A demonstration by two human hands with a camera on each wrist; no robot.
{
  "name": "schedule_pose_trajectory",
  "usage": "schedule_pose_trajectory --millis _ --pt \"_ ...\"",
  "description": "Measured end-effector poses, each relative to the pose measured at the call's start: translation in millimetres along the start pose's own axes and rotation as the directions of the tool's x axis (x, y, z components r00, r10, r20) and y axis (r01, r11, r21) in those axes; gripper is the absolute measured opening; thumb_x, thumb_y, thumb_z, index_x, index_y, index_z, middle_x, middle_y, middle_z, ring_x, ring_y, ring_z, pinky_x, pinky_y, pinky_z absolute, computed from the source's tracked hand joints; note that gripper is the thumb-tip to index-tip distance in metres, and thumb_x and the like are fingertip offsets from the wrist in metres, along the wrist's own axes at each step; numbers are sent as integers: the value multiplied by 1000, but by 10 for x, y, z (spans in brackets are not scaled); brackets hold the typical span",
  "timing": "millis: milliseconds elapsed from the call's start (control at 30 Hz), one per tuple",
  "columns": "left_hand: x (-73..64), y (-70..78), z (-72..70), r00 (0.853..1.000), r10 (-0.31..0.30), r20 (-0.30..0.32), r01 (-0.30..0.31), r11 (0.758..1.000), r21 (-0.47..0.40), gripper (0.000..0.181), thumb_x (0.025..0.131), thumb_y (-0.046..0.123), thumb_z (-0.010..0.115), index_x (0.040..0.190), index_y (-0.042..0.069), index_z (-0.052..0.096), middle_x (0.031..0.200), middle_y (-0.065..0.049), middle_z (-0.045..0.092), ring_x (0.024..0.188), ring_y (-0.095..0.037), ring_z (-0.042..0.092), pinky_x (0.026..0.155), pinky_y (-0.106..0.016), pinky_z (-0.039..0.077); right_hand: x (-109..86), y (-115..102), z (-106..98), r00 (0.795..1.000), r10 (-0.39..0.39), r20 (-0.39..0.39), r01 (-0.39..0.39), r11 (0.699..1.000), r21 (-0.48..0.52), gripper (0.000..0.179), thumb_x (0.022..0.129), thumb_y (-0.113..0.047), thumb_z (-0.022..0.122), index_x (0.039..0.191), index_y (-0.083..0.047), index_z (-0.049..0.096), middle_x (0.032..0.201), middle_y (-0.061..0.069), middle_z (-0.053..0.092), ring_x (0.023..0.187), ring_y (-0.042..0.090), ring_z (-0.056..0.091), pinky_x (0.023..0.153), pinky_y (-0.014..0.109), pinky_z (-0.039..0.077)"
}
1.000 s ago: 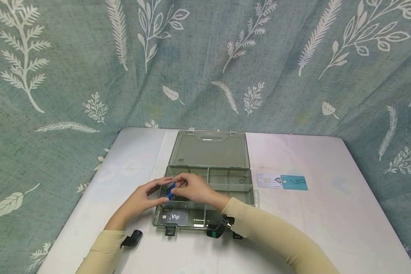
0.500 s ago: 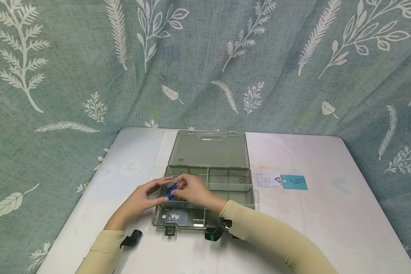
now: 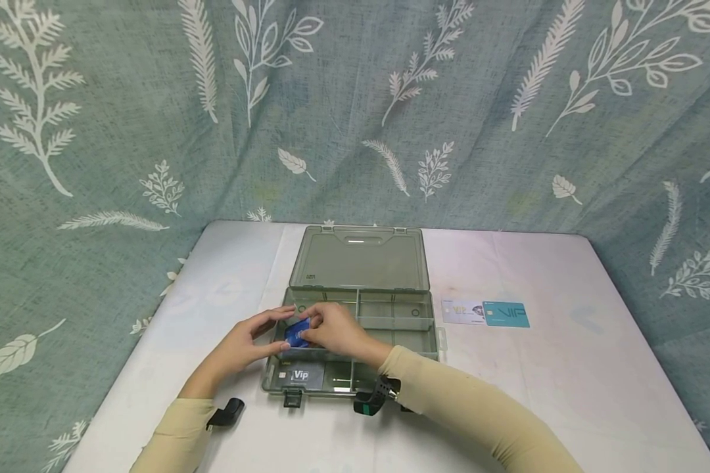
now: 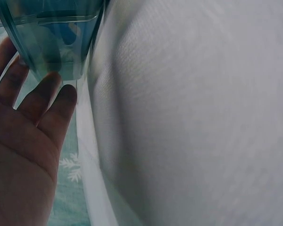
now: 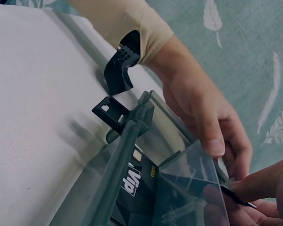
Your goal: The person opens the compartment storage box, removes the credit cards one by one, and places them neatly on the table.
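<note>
My right hand [image 3: 335, 327] pinches a blue card [image 3: 296, 333] inside the left middle compartment of a clear grey-green divided box [image 3: 398, 338]. The card's face leans at a slant, partly behind the fingers. In the right wrist view, the right hand [image 5: 269, 190] has the card's thin dark edge between thumb and fingers. My left hand [image 3: 239, 343] is at the box's left side, thumb and fingers spread. Its straight fingers [image 4: 40, 101] reach to the box wall in the left wrist view. A black Vip card [image 3: 300, 376] lies in the front left compartment.
The box's lid [image 3: 361, 259] lies folded back behind it. Right of the box, a white VIP card [image 3: 463, 312] and a teal VIP card [image 3: 506, 314] lie on the white tabletop [image 3: 568, 381]. A black latch [image 3: 292, 398] sticks out at the box's front.
The blue card has tipped flatter in the compartment, so more of its face shows. My right hand has shifted slightly with it, while the left hand has stayed in place.
</note>
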State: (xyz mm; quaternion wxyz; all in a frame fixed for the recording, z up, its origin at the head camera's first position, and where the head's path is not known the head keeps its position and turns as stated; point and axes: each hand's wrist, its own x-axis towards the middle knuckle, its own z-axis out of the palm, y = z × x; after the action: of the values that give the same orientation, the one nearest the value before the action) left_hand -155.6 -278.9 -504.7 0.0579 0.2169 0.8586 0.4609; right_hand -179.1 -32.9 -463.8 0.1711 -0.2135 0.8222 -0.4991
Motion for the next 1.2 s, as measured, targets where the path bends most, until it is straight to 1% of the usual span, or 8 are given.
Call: schedule_pose_trajectory --millis 100,433,733,967,1067,1200 --pt "-2 -8 0 1000 3 0 -3 1000 3 57 91 22 80 143 13 58 154 -3 49 143 -34 43 116 -49 36 -2 -6 -10 1000 3 0 -3 1000 -17 31 91 -9 77 121 -3 71 87 -2 68 66 5 63 55 19 55" --pt "-6 -4 -1 1000 -5 -4 5 1000 -7 57 91 23 80 143 12 58 153 -3 50 143 -33 42 117 -50 35 -13 7 -37 1000 20 2 -20 1000 -17 31 90 -6 77 120 -3 71 87 -1 68 64 6 63 54 20 57" --pt "-1 -26 -3 1000 -11 -2 11 1000 -7 57 91 24 80 143 13 59 153 -1 50 144 -33 42 117 -49 35 -58 17 -115 1000 9 0 -9 999 -40 28 90 -7 77 118 -6 73 90 0 69 72 6 63 59 21 56" --pt "-3 -29 -5 1000 -10 1 10 1000 -6 58 91 23 80 143 12 58 154 -2 49 145 -32 41 118 -44 34 -123 23 -194 1000 -8 -15 7 998 -62 28 90 -8 77 118 -8 73 94 1 71 78 7 64 62 21 57" --pt "-1 -33 -4 1000 -9 0 9 1000 -3 58 91 23 80 143 12 58 154 -1 49 145 -32 41 118 -42 34 -148 36 -227 1000 -13 -18 12 998 -56 29 90 -8 77 119 -7 73 93 0 71 79 8 65 62 21 57" --pt "4 -35 0 1000 -6 -2 6 1000 3 58 91 23 80 143 13 58 154 -1 49 144 -31 41 118 -42 35 -180 56 -275 1000 -8 -17 7 1000 -21 29 90 -6 76 119 -6 72 91 0 70 79 9 65 62 22 58"
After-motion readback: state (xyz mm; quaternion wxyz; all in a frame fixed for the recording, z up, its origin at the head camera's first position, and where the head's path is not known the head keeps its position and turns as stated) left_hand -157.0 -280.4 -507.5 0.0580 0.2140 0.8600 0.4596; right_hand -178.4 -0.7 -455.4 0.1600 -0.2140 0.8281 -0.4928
